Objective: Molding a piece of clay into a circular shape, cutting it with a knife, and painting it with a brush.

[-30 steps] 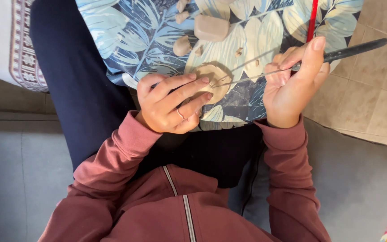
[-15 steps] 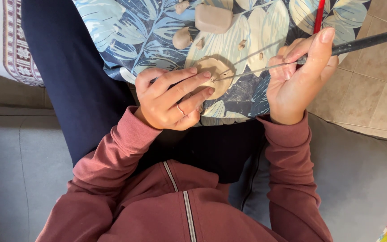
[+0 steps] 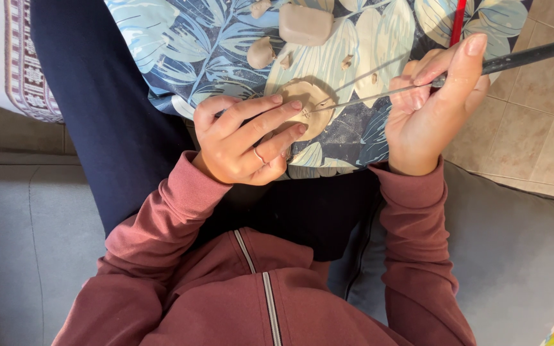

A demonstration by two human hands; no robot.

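The left hand (image 3: 245, 141) pins a flat clay disc (image 3: 302, 106) against the leaf-print cloth (image 3: 187, 45) on the person's lap, fingers spread over its near edge. The right hand (image 3: 428, 106) has its grip closed on a thin needle tool (image 3: 379, 96), whose tip meets the disc at a small scratched mark. Judging by that single mark, the scoring is barely begun, and a clay block (image 3: 306, 24) and small lumps (image 3: 261, 52) lie unused further up the cloth.
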